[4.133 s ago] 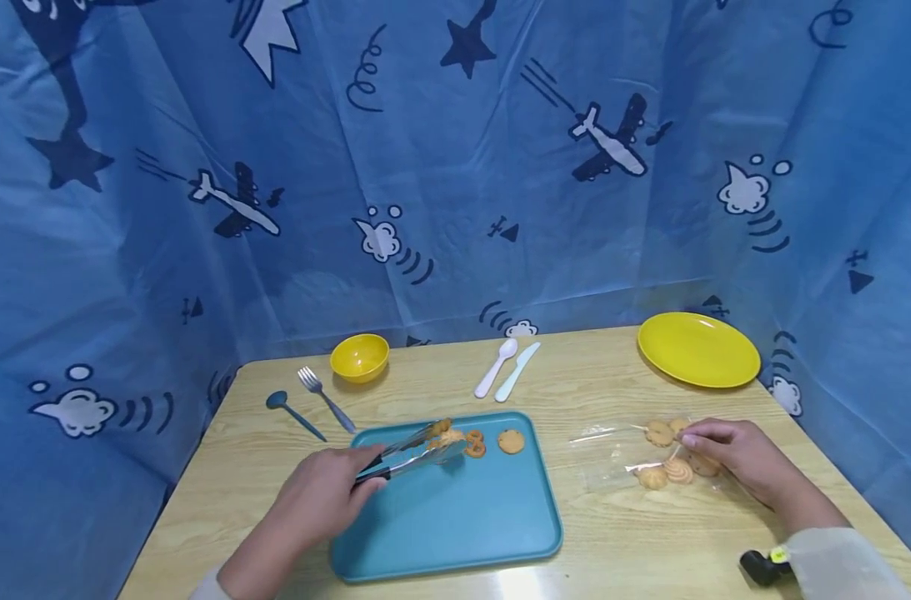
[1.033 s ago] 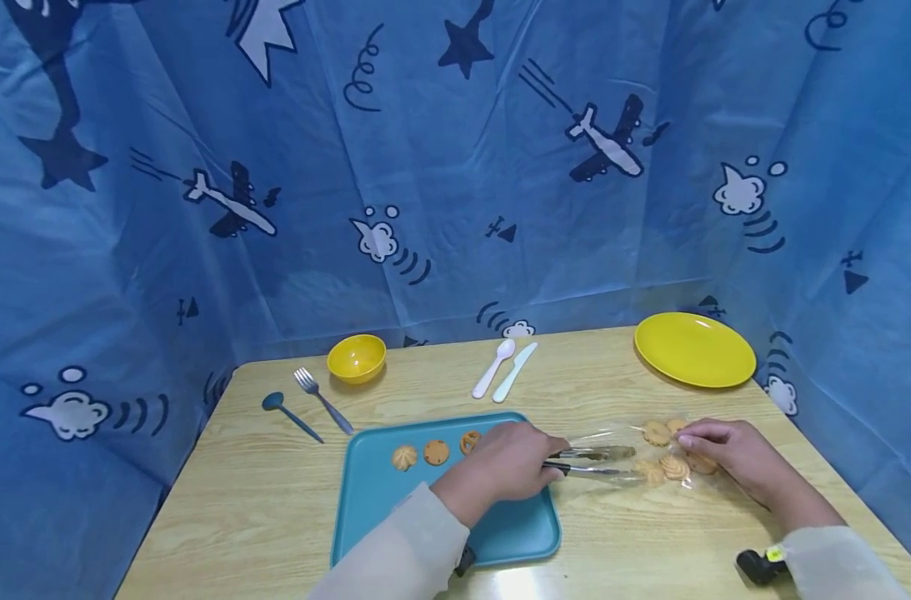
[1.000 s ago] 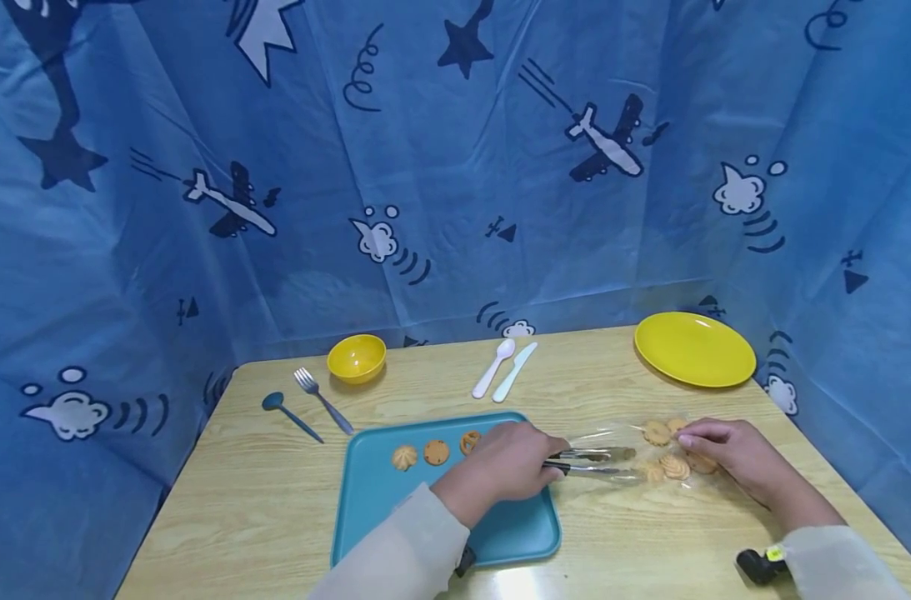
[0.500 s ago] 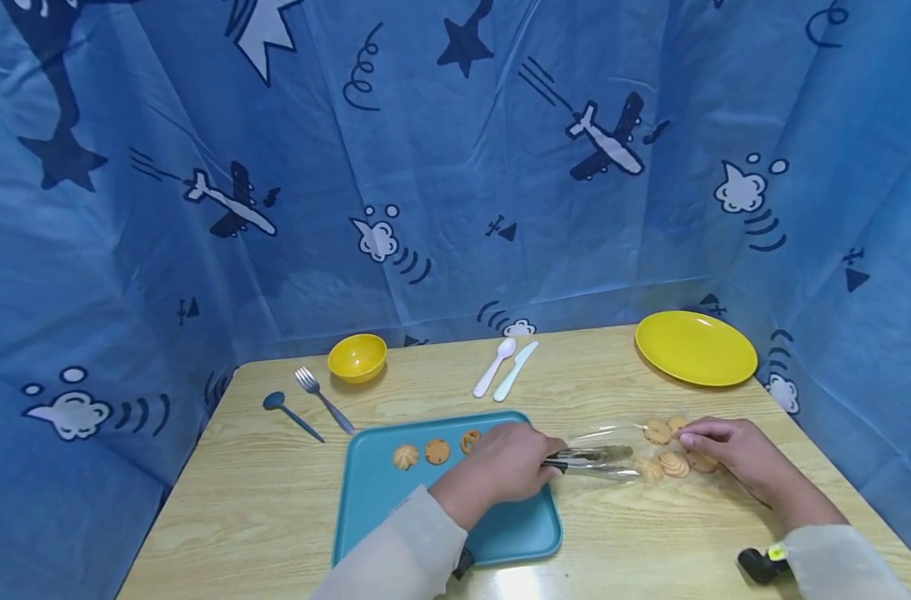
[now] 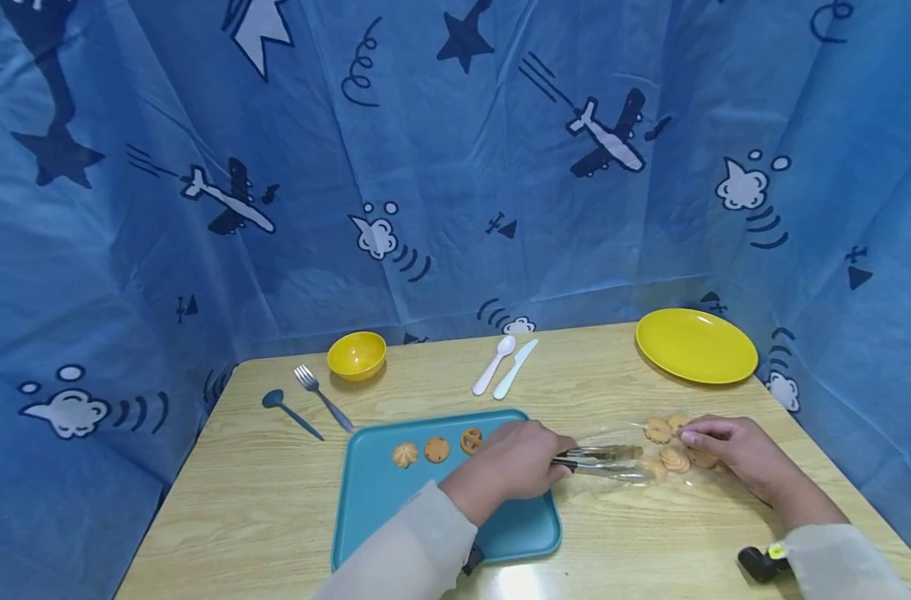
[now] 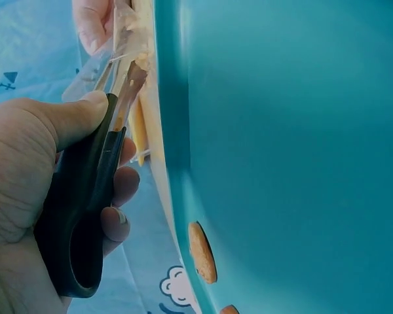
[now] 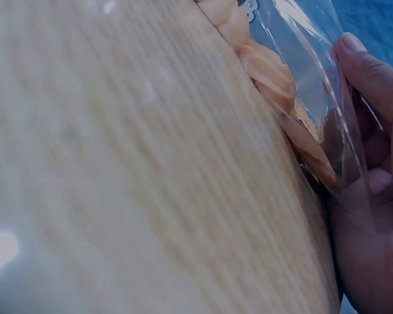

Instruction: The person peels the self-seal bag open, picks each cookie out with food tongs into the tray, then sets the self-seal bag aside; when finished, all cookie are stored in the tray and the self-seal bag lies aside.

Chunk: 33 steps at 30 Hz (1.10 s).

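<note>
My left hand [image 5: 521, 462] reaches over the right edge of the teal tray [image 5: 395, 525] and grips a pair of tongs [image 6: 72, 196] by the black handles. The metal tips stand slightly apart inside the mouth of a clear plastic bag [image 5: 605, 437], right at a cookie. Several cookies [image 5: 674, 460] lie in that bag. On the far side, my right hand [image 5: 748, 458] pinches the bag's film between thumb and fingers. On the tray sit a swirled cookie [image 5: 405, 454], a round cookie [image 5: 436, 450] and a pretzel-shaped cookie [image 5: 471, 442]; my left hand covers part of the tray.
Behind the tray are a yellow bowl [image 5: 357, 357], a fork [image 5: 323, 397], a small dark spoon [image 5: 292, 413], a pale spoon [image 5: 494, 365] and a pale green knife [image 5: 515, 369]. A yellow plate [image 5: 696, 346] lies at the back right. Blue printed cloth [image 5: 425, 167] hangs behind the table.
My left hand has carried the tongs from over the tray to the right, into the bag, leaving a swirled cookie on the tray. Lately the tips have narrowed, then spread slightly. My right hand stays put.
</note>
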{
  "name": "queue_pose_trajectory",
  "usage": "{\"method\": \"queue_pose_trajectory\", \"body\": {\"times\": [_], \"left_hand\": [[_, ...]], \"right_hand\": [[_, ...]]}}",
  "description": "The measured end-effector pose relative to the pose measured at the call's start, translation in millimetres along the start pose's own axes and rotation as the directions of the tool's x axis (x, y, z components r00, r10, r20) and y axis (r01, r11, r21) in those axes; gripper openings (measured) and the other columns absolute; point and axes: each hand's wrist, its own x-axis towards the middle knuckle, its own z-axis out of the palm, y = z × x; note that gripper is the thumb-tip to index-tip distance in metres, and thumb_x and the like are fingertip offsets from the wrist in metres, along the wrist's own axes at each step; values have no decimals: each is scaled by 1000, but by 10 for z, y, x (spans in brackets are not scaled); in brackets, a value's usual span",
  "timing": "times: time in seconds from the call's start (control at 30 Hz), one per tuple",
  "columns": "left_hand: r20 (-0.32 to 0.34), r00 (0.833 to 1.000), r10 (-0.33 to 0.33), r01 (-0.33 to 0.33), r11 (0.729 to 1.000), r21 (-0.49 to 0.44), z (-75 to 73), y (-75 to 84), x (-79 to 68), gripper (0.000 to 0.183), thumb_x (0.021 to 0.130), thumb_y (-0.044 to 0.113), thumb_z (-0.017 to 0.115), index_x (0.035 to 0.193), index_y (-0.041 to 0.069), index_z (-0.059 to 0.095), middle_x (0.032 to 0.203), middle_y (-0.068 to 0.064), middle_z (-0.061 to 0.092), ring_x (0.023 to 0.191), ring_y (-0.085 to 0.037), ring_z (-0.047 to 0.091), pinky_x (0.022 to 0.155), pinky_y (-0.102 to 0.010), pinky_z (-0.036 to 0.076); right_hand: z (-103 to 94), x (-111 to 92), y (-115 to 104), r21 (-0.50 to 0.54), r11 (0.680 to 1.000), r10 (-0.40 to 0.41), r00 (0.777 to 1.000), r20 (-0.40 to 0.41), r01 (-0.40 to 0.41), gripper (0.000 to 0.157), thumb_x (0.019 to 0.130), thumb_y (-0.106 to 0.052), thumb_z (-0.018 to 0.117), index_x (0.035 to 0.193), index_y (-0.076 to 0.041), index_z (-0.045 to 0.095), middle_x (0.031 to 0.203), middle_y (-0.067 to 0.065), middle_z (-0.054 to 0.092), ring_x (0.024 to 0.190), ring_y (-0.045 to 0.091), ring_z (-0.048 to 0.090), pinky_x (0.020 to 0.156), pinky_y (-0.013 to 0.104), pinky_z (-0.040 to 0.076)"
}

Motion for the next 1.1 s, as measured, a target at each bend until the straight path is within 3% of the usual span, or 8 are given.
{"method": "queue_pose_trajectory", "body": {"times": [0.33, 0.77, 1.1], "left_hand": [[6, 1000, -27, 27, 999, 17, -26, -16, -32, 44, 102, 47, 59, 144, 35, 58, 68, 12, 58, 54, -5, 50, 51, -25, 37], [37, 999, -11, 10, 999, 35, -63, 98, 89, 46, 101, 49, 60, 145, 38, 57, 86, 14, 69, 61, -5, 54, 57, -25, 41], [35, 999, -38, 36, 999, 33, -73, 26, -33, 46, 101, 48, 60, 145, 36, 57, 70, 13, 59, 56, -6, 51, 52, -25, 38]], "right_hand": [[-42, 7, -1, -29, 999, -19, 1000, -12, 19, 38, 99, -35, 68, 119, -4, 75, 110, -15, 70, 99, -12, 57, 84, 12, 47], [-18, -1, 27, 18, 1000, -3, 1000, -13, 3, 40, 100, -36, 67, 120, -2, 74, 110, -18, 69, 100, -12, 57, 85, 11, 47], [-14, -7, 19, 43, 999, -16, 1000, -20, 17, 41, 100, -34, 67, 120, 2, 73, 106, -25, 68, 99, -13, 57, 85, 9, 46]]}}
